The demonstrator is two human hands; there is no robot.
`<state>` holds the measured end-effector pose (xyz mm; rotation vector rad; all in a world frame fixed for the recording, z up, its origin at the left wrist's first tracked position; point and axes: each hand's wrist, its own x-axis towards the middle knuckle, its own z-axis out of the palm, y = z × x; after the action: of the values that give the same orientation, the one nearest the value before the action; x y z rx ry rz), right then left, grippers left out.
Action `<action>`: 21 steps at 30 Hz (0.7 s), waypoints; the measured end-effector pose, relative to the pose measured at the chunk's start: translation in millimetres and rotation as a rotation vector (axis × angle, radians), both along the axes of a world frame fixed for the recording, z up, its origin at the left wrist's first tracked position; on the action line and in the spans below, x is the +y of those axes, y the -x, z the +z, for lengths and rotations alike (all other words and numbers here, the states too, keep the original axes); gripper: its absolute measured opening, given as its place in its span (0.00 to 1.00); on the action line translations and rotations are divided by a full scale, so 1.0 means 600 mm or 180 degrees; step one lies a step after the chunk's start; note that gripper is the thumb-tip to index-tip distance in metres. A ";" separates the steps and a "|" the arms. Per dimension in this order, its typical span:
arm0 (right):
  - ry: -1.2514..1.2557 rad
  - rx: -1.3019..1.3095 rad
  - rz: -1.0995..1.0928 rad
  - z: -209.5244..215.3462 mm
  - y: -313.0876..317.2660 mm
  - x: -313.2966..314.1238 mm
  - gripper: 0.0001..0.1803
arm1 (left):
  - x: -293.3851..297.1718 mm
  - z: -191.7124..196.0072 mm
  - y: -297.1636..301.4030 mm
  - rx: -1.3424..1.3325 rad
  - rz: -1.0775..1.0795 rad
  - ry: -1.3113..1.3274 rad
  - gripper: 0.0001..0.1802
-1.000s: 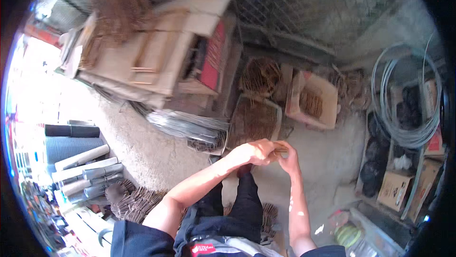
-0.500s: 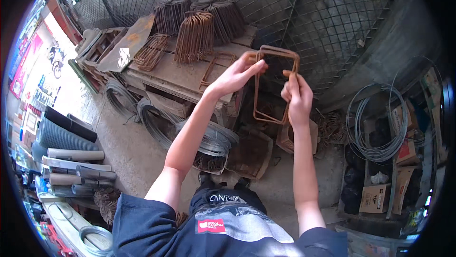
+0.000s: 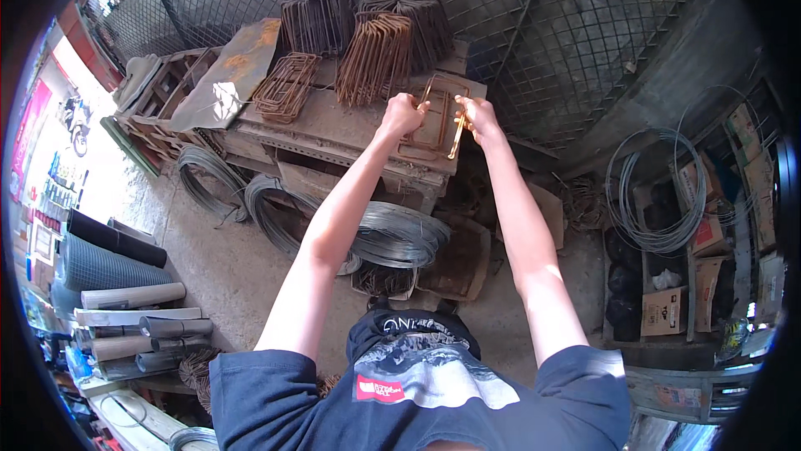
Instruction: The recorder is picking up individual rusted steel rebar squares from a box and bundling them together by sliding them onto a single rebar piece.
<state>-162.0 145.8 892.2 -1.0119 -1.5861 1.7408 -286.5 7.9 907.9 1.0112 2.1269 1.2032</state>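
Between my two hands is a rusty rectangular rebar stirrup (image 3: 456, 141), or a few held together, above the right end of a worktable (image 3: 334, 130). The fingers of my left hand (image 3: 404, 115) are curled closed on its left side. My right hand (image 3: 479, 120) grips the right side, where sunlight catches the steel. Beneath them another stirrup (image 3: 415, 153) lies flat on the tabletop, partly covered from view. Just left of my left hand stands a brown bundle of stirrups (image 3: 374, 59).
Dark stirrup bundles (image 3: 317, 21) and a loose stirrup pile (image 3: 285, 88) sit on the table, against a wire mesh fence (image 3: 467, 0). Grey wire coils (image 3: 400, 236) lie below the front edge. Mesh rolls (image 3: 117, 259) are stacked left; a wire coil (image 3: 663, 192) and cardboard boxes (image 3: 665, 311) stand right.
Both hands have moved forward and lowered the stirrup from upright in front of me to the table's right end. My view has shifted slightly.
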 end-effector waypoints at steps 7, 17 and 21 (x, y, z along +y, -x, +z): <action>-0.0704 -0.0943 0.0225 -0.003 0.075 -0.070 0.41 | -0.023 -0.047 0.054 0.1177 0.0682 0.0019 0.18; -0.3625 -0.1458 0.1350 -0.109 0.020 0.002 0.33 | 0.008 -0.085 0.024 0.1479 -0.0020 0.0649 0.24; -0.1562 -0.0996 0.0509 -0.087 -0.021 0.022 0.30 | 0.045 -0.054 -0.027 0.2182 0.0267 0.0265 0.31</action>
<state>-149.7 158.8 839.8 -0.9565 -2.2040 1.2227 -270.5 34.7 875.6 1.4591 2.7247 0.8620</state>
